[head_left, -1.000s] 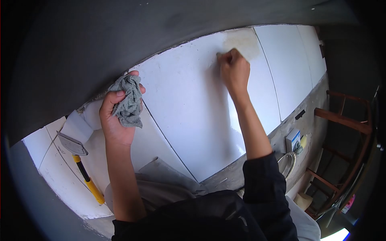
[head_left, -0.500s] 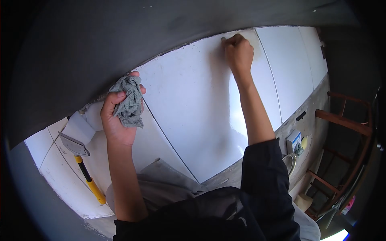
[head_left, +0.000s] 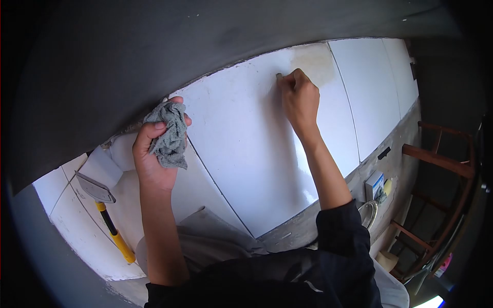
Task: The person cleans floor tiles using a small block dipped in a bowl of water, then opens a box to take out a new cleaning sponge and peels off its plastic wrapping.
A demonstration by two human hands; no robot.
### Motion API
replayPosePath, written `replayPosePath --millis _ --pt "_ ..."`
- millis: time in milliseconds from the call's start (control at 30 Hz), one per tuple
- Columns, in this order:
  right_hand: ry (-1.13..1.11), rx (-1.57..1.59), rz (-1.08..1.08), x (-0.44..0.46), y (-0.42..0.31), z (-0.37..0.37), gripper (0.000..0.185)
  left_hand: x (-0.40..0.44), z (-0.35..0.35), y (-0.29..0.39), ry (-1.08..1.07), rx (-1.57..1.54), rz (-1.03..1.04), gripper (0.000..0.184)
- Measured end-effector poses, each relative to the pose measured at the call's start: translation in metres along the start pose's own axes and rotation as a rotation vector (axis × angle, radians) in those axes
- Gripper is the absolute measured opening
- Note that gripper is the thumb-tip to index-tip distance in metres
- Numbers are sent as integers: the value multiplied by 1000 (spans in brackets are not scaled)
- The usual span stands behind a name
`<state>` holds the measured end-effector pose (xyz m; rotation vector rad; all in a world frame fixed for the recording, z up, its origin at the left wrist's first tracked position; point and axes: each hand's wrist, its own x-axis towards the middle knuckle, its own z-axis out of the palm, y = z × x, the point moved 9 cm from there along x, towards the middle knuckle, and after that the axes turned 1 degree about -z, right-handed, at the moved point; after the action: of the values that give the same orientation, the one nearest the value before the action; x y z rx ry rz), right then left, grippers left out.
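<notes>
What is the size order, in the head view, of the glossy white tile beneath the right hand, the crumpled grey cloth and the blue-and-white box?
1. White tile
2. Grey cloth
3. Blue-and-white box

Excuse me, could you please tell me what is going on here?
A person is working over a white tile with bare hands. The left hand holds a crumpled grey cloth, while the right hand pinches a small object, too hidden to identify. A brownish patch shows on the tile near that hand. A scraper with a yellow-and-black handle lies to the left, untouched.
</notes>
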<state>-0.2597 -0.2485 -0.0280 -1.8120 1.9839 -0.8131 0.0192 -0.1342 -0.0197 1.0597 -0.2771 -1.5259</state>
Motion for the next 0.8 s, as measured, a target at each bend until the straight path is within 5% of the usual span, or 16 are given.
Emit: replayPosePath --millis 233,367,633,800 --pt "131 5 79 53 13 -11 19 -5 0 8 24 -7 39 47" --pt "15 -37 -98 -14 -8 -1 19 -3 1 9 24 -7 57 46" --pt "67 -20 66 32 7 -5 19 -3 -5 12 -1 -31 34 46" --pt "-42 41 61 -70 8 -11 16 -2 -1 9 10 -24 41 45"
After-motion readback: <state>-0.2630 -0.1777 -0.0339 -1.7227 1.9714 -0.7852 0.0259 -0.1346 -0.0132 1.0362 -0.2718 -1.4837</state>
